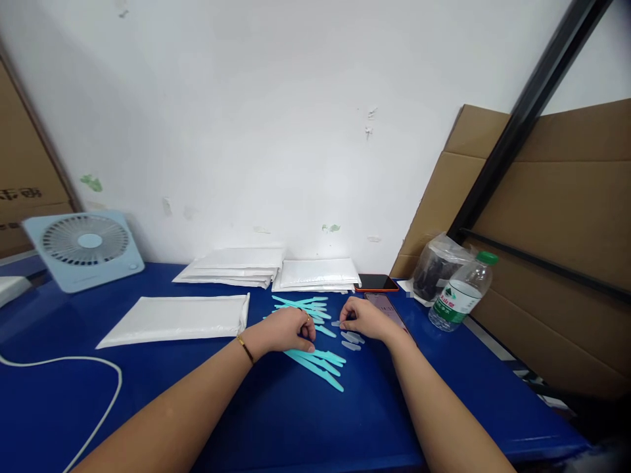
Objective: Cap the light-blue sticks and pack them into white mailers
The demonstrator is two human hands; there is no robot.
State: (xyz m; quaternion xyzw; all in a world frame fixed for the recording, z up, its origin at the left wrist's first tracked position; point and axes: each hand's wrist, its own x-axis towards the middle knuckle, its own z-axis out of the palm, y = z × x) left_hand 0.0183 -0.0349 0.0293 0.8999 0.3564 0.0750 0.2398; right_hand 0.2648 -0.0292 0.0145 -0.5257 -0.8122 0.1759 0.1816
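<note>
My left hand [290, 330] is over the turquoise sticks [315, 368] now, fingers curled down among them, thumb a little apart; whether I have one pinched, I can't tell. The sticks fan out on both sides of that hand, some toward the table's wall-side edge, some toward the edge nearest me, in the middle of the blue table [305, 433].

Over to my right hand [365, 318]: fingertips bent down together at the small clear pieces [351, 343], right beside the sticks. One piece lies at my fingertips, though I can't say if it's gripped; the others lie just on the near side.

Along the table's back edge, two stacks of white padded envelopes [231, 266], and a single envelope [177, 319] left of the sticks. Phones [377, 283] behind my right hand, the bottle [461, 295] toward the right edge, the blue fan [89, 246] at the back left corner.
</note>
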